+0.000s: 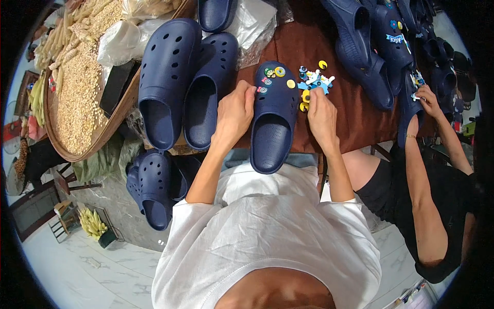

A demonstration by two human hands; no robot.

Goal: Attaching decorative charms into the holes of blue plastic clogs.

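A navy clog lies in front of me, toe away, its heel reaching past the table's near edge. Colourful shoe charms, among them yellow rounds and pink-and-white candy shapes, sit in holes on its upper. My left hand is closed at the clog's left side, thumb against its edge; the other fingers are curled and partly hidden. To the right of the clog, my right hand has its fingers pinched together at a small pile of loose shoe charms, blue, white, yellow and black. Whatever is between those fingertips is hidden.
More navy clogs stand at left, with others lower down. A basket of pale kernels and clear plastic bags lie beyond. At right, a co-worker's hands work on a charmed clog beside several others on the brown cloth.
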